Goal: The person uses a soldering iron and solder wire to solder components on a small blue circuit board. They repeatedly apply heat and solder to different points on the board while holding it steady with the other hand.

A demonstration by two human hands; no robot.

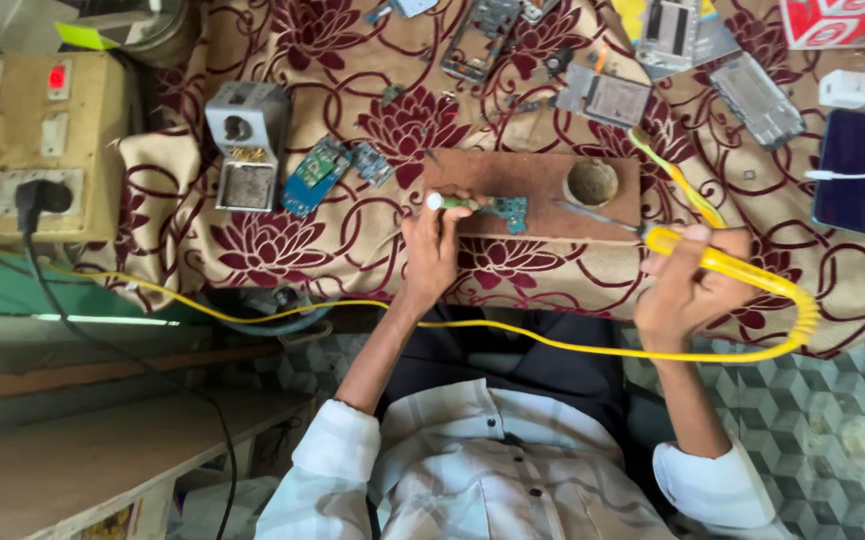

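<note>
Holding the iron [713,258] in my right hand [681,290], its tip pointing left at the board [511,211] on the block [533,190]; left hand [433,245] grips, I think, a small tool there.

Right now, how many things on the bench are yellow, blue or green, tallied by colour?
Yellow: 2, the soldering iron in the right hand and the tweezers
Blue: 2, the circuit board by the grey metal block and the phone
Green: 1, the small board under the left hand
Total: 5
</note>
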